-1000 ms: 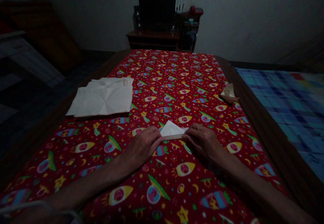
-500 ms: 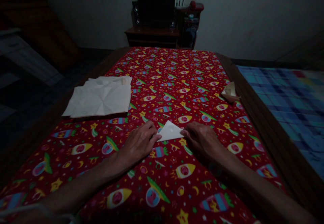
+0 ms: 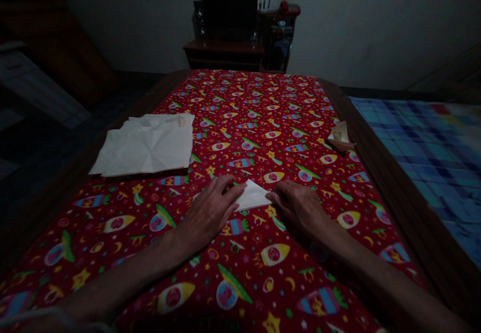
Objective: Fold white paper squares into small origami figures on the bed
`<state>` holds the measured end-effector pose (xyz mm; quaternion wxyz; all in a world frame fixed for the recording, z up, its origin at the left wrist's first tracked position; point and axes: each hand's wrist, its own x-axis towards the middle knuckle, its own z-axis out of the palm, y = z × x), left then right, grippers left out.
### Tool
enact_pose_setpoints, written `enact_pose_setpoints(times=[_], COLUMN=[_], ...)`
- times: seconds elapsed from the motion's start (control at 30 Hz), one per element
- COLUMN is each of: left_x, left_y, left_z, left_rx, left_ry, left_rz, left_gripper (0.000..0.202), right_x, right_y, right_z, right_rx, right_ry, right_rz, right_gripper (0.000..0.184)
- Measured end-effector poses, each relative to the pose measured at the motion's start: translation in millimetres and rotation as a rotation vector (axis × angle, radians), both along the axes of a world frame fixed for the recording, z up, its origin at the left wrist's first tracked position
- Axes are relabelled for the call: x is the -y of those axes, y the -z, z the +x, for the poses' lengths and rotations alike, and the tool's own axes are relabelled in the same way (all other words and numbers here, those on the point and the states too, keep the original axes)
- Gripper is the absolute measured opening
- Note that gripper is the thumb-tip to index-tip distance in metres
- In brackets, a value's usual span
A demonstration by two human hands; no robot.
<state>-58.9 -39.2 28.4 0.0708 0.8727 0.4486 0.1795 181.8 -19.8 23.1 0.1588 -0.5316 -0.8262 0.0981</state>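
Observation:
A small folded piece of white paper (image 3: 252,196) lies flat on the red patterned cloth (image 3: 263,107) in front of me. My left hand (image 3: 210,210) rests on its left part, fingers stretched over the paper and pressing it down. My right hand (image 3: 296,206) sits at the paper's right corner with its fingertips pinched on that tip. Both forearms lie on the cloth.
A stack of creased white sheets (image 3: 146,145) lies at the left of the cloth. A small folded paper shape (image 3: 340,137) sits near the right edge. A blue checked mattress (image 3: 421,147) lies to the right; a dark cabinet with a screen (image 3: 229,27) stands at the far wall.
The paper has gone from a raised triangle to lying flatter. My left fingers have slid forward over its left part; my right hand stays at the right corner.

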Motion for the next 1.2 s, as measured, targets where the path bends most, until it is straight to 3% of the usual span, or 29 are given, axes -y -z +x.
enact_pose_setpoints(times=[0.1,0.17,0.47,0.6,0.7,0.77,0.9,1.2], left_x=[6,10,8,7,8,9,12,26], left_y=[0.8,2.5,-3.1,-6.1,-7.0,-8.0,-9.2,-7.0], left_z=[4,6,8,10,11,12,11,-12], left_rx=[-0.123,-0.155,-0.187,-0.201,-0.230,-0.255,-0.313,-0.335], left_ry=[0.193,0.239,0.248,0.240,0.231,0.231,0.234,0.207], left_rz=[0.067,0.052,-0.044,-0.059,-0.044,-0.031,-0.015,0.055], left_gripper=[0.039,0.038,0.050,0.050,0.037,0.029,0.039,0.049], right_x=[0,0,-1,7,23,35,49,53], right_y=[-0.9,-1.6,-0.4,-2.1,0.2,4.9,12.6,9.1], right_z=[-1,-1,0,-5,-11,-12,-7,15], right_rx=[-0.023,-0.039,-0.007,0.060,0.114,0.150,0.165,0.137], right_ry=[0.006,0.007,-0.001,0.029,-0.249,-0.467,-0.415,-0.320], right_rz=[-0.020,-0.041,0.032,0.288,0.429,0.336,0.193,0.255], right_gripper=[0.027,0.026,0.029,0.023,0.036,0.045,0.052,0.046])
